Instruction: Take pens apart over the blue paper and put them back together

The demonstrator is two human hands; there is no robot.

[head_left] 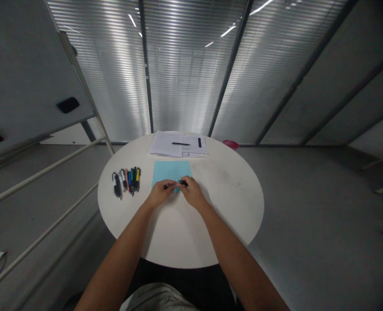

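Over the near part of a blue sheet [172, 167], the left hand [159, 193] and right hand [192, 192] meet with their fingertips close together. The left hand pinches a slim dark piece [167, 186], and the right hand grips a dark piece with green on it [183, 183]; whether these are 2 separate parts or a single pen-like object, I cannot tell, because the fingers cover the middle. Such a fingertip hold probably suits something this small, leaving its ends free to be turned or lined up. The sheet lies flat on the round white tabletop [230, 207] directly beneath, perhaps serving as a plain backdrop against which little pieces show up. At the left, a cluster of pens [126, 180], some black and white, others with pink, blue, green or yellow, lies side by side, pointing roughly near to far; this likely holds them together within reach yet out of the working space. At the far side, printed papers [167, 144] carry a dark pen [180, 144] lying crosswise, seemingly set back there so that the middle is left for the hands.
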